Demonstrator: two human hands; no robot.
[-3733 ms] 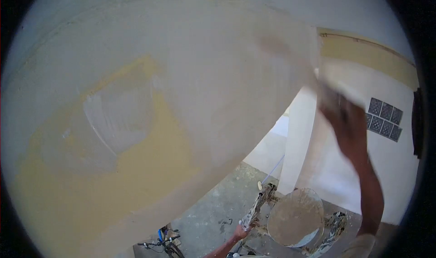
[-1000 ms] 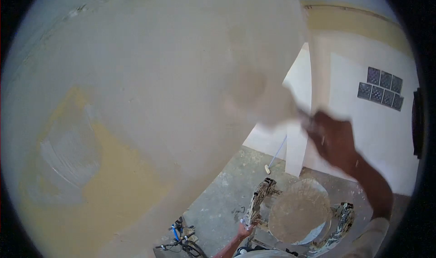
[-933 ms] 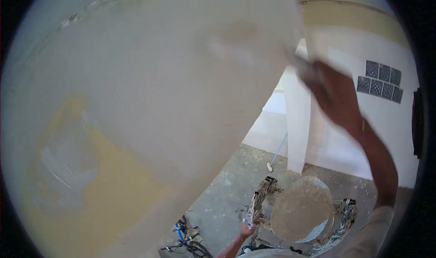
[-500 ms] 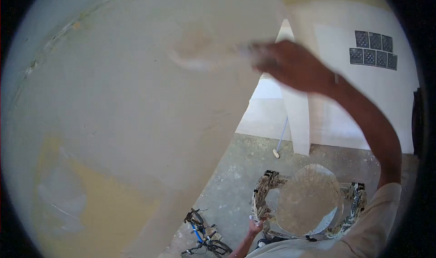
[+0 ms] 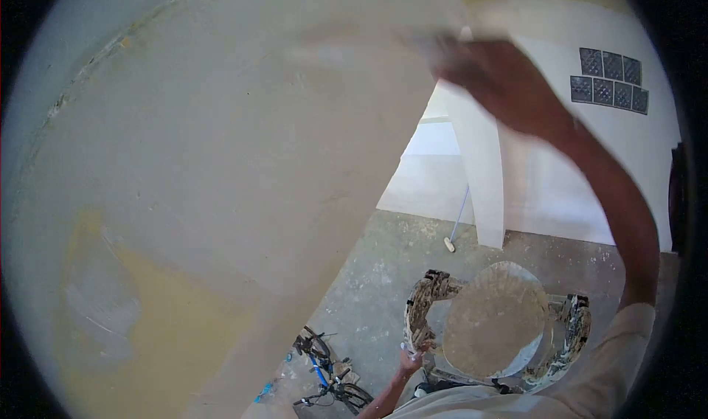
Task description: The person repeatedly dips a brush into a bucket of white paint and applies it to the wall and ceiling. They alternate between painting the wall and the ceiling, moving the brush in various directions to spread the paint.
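My right hand (image 5: 479,68) is raised high against the grey-coated surface (image 5: 221,161), its fingers closed. In them is a flat, pale trowel (image 5: 346,46), smeared by motion, lying across the surface near its upper right edge. Low in the view, my left hand (image 5: 411,361) wraps round the lower end of a curved, plaster-crusted frame (image 5: 420,308). Beside that frame is a round board (image 5: 498,319) with dried greyish-brown plaster over most of its face. A similar crusted curved piece (image 5: 571,338) stands on its right side.
A yellow patch (image 5: 184,330) shows at the lower left of the surface. Below lie a bicycle (image 5: 328,375) and a speckled concrete floor (image 5: 369,286). A blue-handled broom (image 5: 457,223) leans near a white pillar (image 5: 483,175). Dark vent blocks (image 5: 608,83) pierce the far wall.
My right hand and the trowel have moved up and slightly right across the surface. My left hand and the crusted frame appear a little further left and higher.
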